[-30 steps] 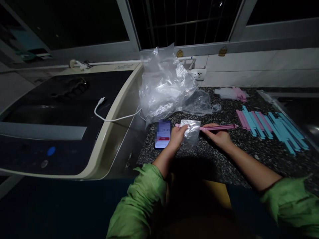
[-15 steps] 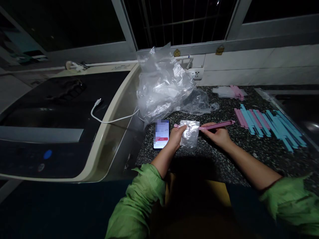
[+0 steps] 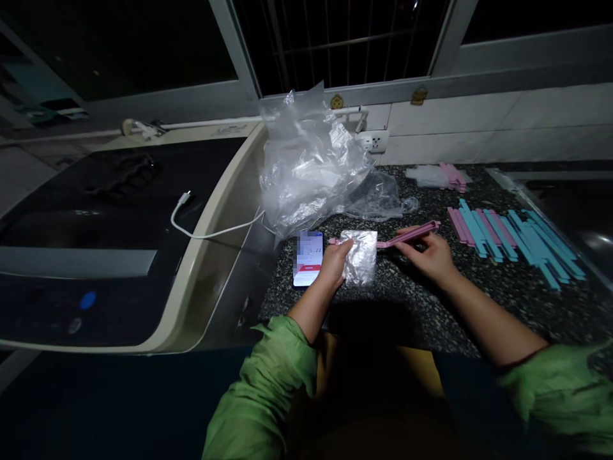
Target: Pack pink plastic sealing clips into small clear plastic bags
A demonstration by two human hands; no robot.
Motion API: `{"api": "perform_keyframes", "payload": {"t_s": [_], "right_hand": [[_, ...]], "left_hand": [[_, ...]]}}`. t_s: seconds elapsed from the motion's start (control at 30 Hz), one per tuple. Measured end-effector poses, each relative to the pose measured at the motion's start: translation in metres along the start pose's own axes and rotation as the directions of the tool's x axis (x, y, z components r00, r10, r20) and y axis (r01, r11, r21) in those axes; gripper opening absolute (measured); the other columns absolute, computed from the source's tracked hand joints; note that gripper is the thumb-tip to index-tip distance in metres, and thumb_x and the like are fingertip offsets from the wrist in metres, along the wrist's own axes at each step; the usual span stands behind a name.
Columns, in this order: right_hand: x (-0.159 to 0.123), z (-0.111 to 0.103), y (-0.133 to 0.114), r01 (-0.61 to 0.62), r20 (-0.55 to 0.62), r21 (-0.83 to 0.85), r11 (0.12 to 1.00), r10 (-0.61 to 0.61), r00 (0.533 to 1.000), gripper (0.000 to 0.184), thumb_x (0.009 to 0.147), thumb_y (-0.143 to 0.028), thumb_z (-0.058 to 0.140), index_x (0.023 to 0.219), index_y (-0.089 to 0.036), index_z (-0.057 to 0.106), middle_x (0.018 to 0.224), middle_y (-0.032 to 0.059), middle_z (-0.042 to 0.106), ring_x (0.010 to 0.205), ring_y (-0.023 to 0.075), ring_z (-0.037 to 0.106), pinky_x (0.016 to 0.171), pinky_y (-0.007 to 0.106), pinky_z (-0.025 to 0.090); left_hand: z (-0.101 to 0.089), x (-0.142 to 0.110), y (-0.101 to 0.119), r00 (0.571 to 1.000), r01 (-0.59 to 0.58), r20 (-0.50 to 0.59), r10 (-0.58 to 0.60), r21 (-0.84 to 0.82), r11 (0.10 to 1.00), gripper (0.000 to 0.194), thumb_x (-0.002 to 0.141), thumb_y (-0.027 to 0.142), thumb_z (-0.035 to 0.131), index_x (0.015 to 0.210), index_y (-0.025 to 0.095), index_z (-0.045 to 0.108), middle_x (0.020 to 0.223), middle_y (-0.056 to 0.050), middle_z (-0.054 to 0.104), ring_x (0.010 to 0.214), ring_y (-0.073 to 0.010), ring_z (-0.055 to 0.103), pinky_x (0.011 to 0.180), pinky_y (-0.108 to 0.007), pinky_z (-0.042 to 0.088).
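Observation:
My left hand (image 3: 335,262) is closed on the left side of a small clear plastic bag (image 3: 360,257) lying on the dark speckled counter (image 3: 421,300). A long pink sealing clip (image 3: 402,236) runs across the top of the bag. My right hand (image 3: 431,252) pinches the clip near its right end, which is raised a little off the counter. A phone (image 3: 306,259) with a lit screen lies just left of my left hand.
A big crumpled clear plastic bag (image 3: 311,166) stands behind the phone. Several pink and blue clips (image 3: 517,239) lie in a row at the right, with more pink ones (image 3: 453,176) further back. A white cable (image 3: 211,227) lies on the washing machine (image 3: 110,243) at the left.
My right hand has slid right along the pink clip and lifted its right end. The left hand has stayed on the small bag.

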State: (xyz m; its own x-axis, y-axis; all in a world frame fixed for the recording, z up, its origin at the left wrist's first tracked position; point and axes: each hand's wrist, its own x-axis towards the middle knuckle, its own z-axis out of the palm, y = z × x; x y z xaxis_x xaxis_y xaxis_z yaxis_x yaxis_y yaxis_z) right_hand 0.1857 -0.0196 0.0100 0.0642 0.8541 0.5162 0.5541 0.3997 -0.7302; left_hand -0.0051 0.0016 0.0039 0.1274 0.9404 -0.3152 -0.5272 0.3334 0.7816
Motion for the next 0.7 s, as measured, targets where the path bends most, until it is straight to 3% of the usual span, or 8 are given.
{"api": "perform_keyframes", "payload": {"t_s": [0.13, 0.43, 0.7], "right_hand": [[0.0, -0.002, -0.005, 0.025, -0.042, -0.045, 0.999, -0.027, 0.999, 0.022, 0.074, -0.039, 0.062, 0.085, -0.021, 0.068, 0.088, 0.0056, 0.07, 0.074, 0.0203, 0.063, 0.068, 0.036, 0.052], [-0.001, -0.003, -0.007, 0.075, -0.015, -0.098, 0.992, -0.077, 0.997, 0.021, 0.077, -0.039, 0.059, 0.083, -0.021, 0.067, 0.083, 0.0049, 0.069, 0.074, 0.0203, 0.062, 0.068, 0.036, 0.051], [0.0, -0.003, -0.013, 0.081, 0.012, -0.104, 0.991, -0.081, 0.997, 0.019, 0.077, -0.039, 0.058, 0.079, -0.021, 0.065, 0.078, 0.005, 0.067, 0.071, 0.0193, 0.06, 0.066, 0.034, 0.049]], "left_hand": [[0.0, 0.0, -0.001, 1.0, 0.007, -0.001, -0.007, 0.016, 1.0, 0.029, 0.052, 0.034, 0.077, 0.06, 0.011, 0.062, 0.05, 0.0, 0.061, 0.049, -0.0131, 0.056, 0.057, -0.026, 0.043], [0.002, -0.001, -0.002, 0.999, 0.02, 0.03, -0.021, 0.034, 0.999, 0.029, 0.049, 0.033, 0.078, 0.057, 0.011, 0.061, 0.052, 0.0, 0.061, 0.048, -0.0111, 0.053, 0.054, -0.024, 0.04], [0.003, -0.003, -0.002, 0.999, 0.028, 0.035, -0.031, 0.097, 0.995, 0.026, 0.056, 0.033, 0.075, 0.055, 0.011, 0.061, 0.05, -0.001, 0.06, 0.046, -0.0105, 0.051, 0.053, -0.023, 0.037]]}}
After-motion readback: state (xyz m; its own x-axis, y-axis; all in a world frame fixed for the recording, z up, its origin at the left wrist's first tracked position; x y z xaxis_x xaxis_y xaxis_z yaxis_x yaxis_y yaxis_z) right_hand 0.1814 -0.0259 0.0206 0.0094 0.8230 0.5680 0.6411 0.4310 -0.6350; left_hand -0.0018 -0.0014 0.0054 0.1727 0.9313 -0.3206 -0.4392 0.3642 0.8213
